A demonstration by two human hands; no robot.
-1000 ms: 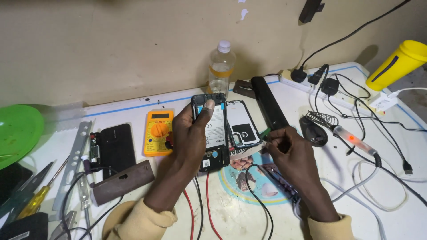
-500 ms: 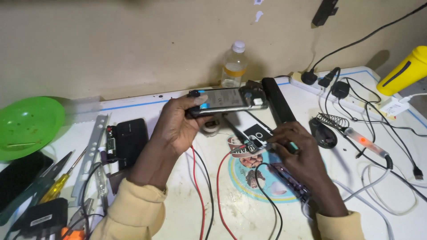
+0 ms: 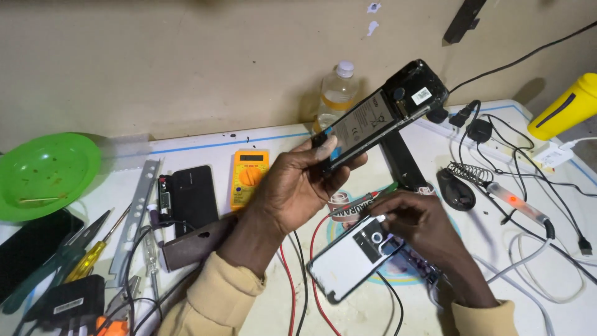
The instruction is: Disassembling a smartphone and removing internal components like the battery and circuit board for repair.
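White rectangular sticker (image 3: 421, 95) on the opened phone (image 3: 379, 118), upper end. Yellow multimeter (image 3: 248, 177) shows a small dark screen (image 3: 251, 158) at its top. White label (image 3: 68, 305) on black box (image 3: 59, 303), lower left.

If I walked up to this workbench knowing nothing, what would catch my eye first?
Most likely the opened phone, lifted and tilted above the middle of the table in the left hand, its battery and insides showing. Just below, the right hand rests on a phone back cover lying flat among red and black wires. After that the colours pull: a green bowl at far left and an orange multimeter near the wall.
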